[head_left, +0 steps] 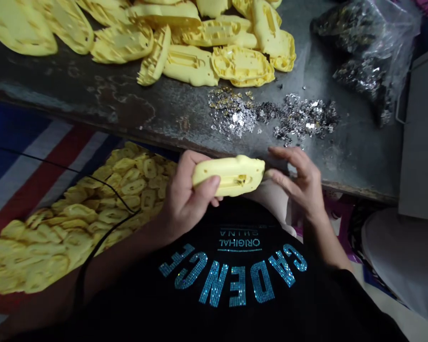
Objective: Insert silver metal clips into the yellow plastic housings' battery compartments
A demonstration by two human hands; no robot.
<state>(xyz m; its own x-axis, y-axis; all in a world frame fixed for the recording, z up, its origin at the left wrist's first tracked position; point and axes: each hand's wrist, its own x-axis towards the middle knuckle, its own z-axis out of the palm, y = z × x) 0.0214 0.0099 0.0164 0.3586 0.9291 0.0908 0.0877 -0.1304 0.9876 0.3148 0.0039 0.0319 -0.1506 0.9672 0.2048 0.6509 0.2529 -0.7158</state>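
In the head view my left hand (189, 194) grips a yellow plastic shell (231, 166) by its left end, thumb on the near face. The shell has a long recess, and a small metal contact piece (241, 180) shows in it. My right hand (299, 178) is just off the shell's right end, thumb and forefinger apart, with nothing visible between them. Whether the thumb tip touches the shell I cannot tell. Beyond the hands, small metal contact pieces (306, 118) lie in loose heaps on the dark worktable (185, 111), some silver and some gold-toned.
More yellow shells (190, 64) are piled along the table's far side. A clear plastic bag (374, 61) of metal pieces lies at the far right, beside a grey box-like surface (423, 137). Below left, a heap of yellow shells (103, 213) rests on striped sheeting (53, 161), crossed by a black cable (110, 187).
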